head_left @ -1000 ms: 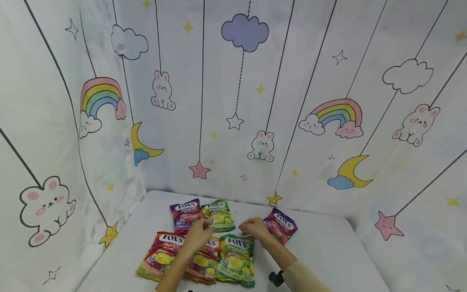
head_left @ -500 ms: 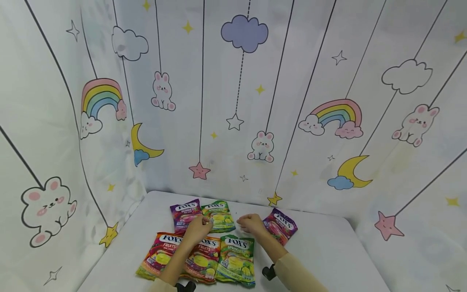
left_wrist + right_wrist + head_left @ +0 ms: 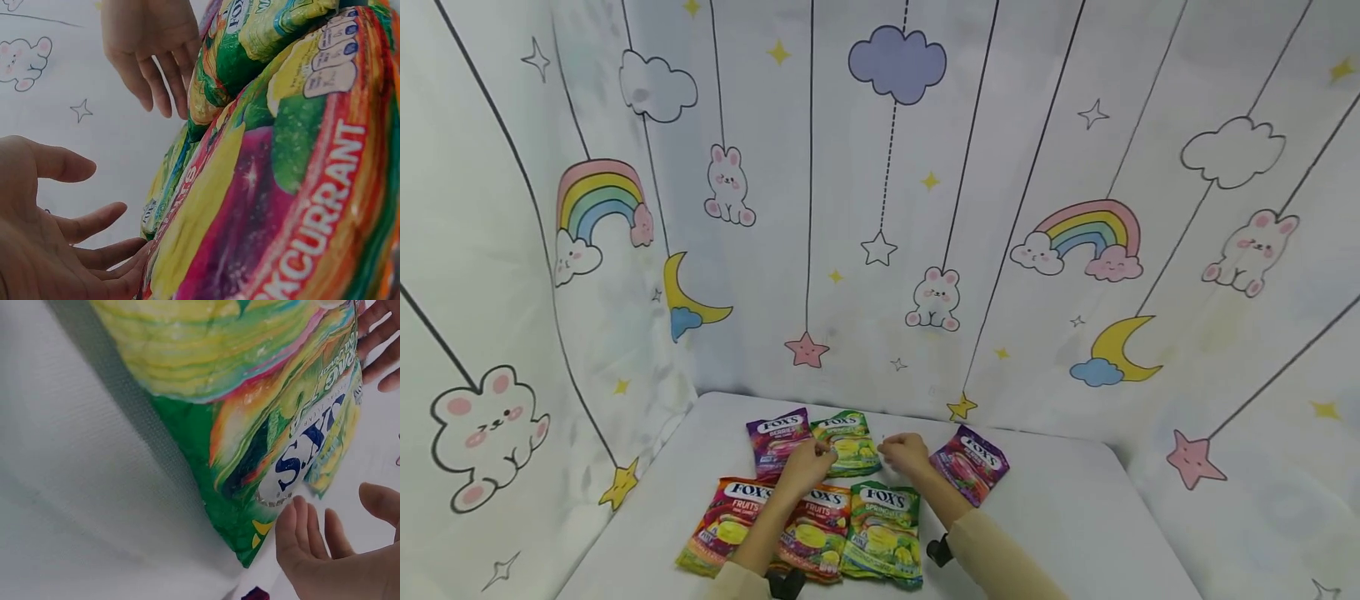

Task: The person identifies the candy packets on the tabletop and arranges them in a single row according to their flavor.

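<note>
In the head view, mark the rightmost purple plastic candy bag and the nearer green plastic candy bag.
Rightmost purple plastic candy bag [image 3: 971, 465], head view: middle of its front.
Nearer green plastic candy bag [image 3: 882, 537], head view: middle of its front.

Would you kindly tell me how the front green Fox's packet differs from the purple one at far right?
The front green packet lies nearly straight; the purple packet is turned askew. The green packet sits beside a red packet; the purple packet lies on its own. Both lie face up, showing FOX'S.
</note>
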`<move>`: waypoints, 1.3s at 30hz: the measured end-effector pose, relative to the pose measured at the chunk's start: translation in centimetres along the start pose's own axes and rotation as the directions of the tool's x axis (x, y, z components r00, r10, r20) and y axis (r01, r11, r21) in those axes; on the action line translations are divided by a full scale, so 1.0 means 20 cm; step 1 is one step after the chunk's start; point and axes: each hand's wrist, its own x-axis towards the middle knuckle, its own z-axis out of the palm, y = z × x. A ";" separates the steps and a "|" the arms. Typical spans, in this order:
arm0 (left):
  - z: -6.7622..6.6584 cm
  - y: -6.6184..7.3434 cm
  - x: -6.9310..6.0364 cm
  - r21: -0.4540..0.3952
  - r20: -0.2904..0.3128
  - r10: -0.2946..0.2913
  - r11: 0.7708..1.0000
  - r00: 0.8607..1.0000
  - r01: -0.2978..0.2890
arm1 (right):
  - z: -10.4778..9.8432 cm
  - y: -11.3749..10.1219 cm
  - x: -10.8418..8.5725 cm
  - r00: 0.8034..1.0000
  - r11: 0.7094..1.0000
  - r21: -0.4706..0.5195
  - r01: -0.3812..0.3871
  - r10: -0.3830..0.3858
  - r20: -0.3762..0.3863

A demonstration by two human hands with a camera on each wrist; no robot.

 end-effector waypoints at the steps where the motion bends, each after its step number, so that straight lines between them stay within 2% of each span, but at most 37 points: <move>1: 0.00 0.00 0.00 -0.004 -0.001 0.000 1.000 1.000 0.000 | 0.01 0.00 0.01 1.000 1.000 0.004 -0.007 0.007 0.002; 11: -0.01 0.00 0.00 -0.032 -0.012 -0.041 0.999 0.999 0.041 | 0.06 -0.01 0.04 0.999 0.999 0.021 -0.050 0.049 0.013; 17: 0.01 -0.02 0.02 0.014 -0.019 -0.035 0.999 0.999 0.036 | 0.07 -0.02 0.03 0.995 0.994 0.045 -0.101 0.101 0.014; 22: 0.02 -0.02 0.04 0.032 -0.015 -0.029 0.999 0.999 0.029 | 0.08 -0.02 0.06 0.994 0.994 0.017 -0.110 0.111 -0.013; 29: 0.03 0.01 0.04 -0.002 0.010 -0.043 0.999 0.999 0.043 | 0.09 0.01 0.08 0.994 0.994 -0.037 -0.105 0.104 -0.026; 34: 0.02 0.02 0.03 -0.030 0.025 -0.062 0.998 0.998 0.062 | 0.09 0.02 0.09 0.994 0.993 -0.053 -0.108 0.110 0.018; 37: 0.01 0.02 0.04 -0.051 0.024 -0.076 0.996 0.997 0.077 | 0.09 0.03 0.11 0.992 0.993 -0.056 -0.101 0.105 0.074; 39: 0.01 0.01 0.04 -0.094 0.029 -0.098 0.991 0.995 0.100 | 0.08 0.03 0.11 0.989 0.995 -0.054 -0.079 0.085 0.118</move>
